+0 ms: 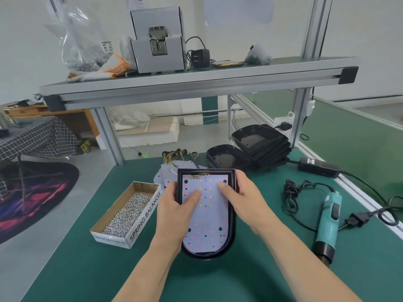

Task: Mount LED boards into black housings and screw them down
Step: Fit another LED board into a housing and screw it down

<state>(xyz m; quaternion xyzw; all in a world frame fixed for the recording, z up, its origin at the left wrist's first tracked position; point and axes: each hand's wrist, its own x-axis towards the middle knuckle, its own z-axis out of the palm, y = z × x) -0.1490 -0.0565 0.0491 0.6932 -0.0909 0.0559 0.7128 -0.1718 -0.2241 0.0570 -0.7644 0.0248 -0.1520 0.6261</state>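
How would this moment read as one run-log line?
LED board seated in black housing | left hand and right hand hold housing, thumbs pressing board | screwdriver untouched

Centre of your desk (87, 269): housing (207, 255), LED board (209, 219) seated in it, your left grip (174, 208) and right grip (242, 203) on its sides. Left of it — box of screws (144, 221). Behind it, loose boards (165, 173); behind and to the right, stacked housings (259, 142). Right — electric screwdriver (329, 221) lying flat, power adapter (316, 167) behind it. Overhead, the shelf (196, 81) carries a feeder unit (158, 44).

"SPRING BALANCER" on screw box (139, 219), "12V" on LED board (207, 225)
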